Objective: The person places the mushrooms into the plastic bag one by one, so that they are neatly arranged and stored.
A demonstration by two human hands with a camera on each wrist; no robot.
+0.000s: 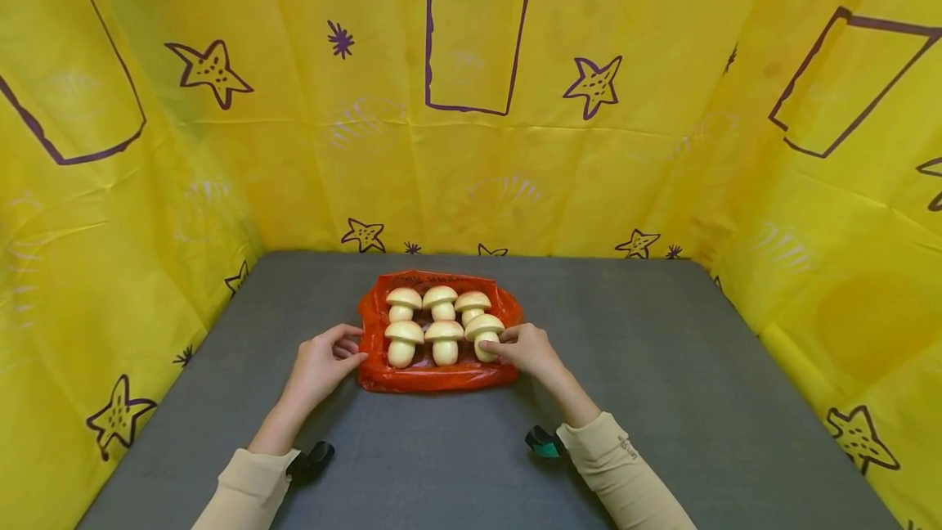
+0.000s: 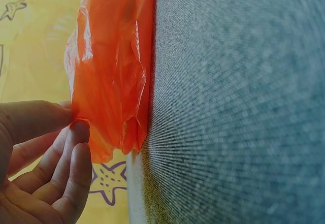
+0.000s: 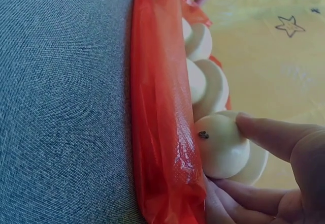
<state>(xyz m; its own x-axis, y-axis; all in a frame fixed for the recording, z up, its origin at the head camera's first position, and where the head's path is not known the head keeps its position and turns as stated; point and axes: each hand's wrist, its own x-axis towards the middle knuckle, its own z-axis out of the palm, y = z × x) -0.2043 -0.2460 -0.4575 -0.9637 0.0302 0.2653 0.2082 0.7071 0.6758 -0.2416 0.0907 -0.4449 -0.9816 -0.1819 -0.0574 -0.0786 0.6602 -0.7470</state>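
Note:
A red plastic bag [image 1: 437, 381] lies on the table with its edges folded down around several pale mushrooms [image 1: 445, 332], set in two rows of three. At the bag's left side my left hand [image 1: 321, 364] pinches the red plastic [image 2: 109, 66] between thumb and fingertips. My right hand [image 1: 531, 350] holds the front-right mushroom [image 1: 484, 325], its thumb on the stem. That mushroom [image 3: 223, 148] sits between thumb and fingers in the right wrist view, a small dark mark on its stem end. It leans slightly and overlaps the mushroom behind it in the head view.
The grey table [image 1: 648, 383] extends around the bag on all sides. Yellow fabric [image 1: 478, 154] with purple drawings walls off the back and both sides. A dark strap device [image 1: 312, 460] is on the left wrist, another [image 1: 545, 442] on the right.

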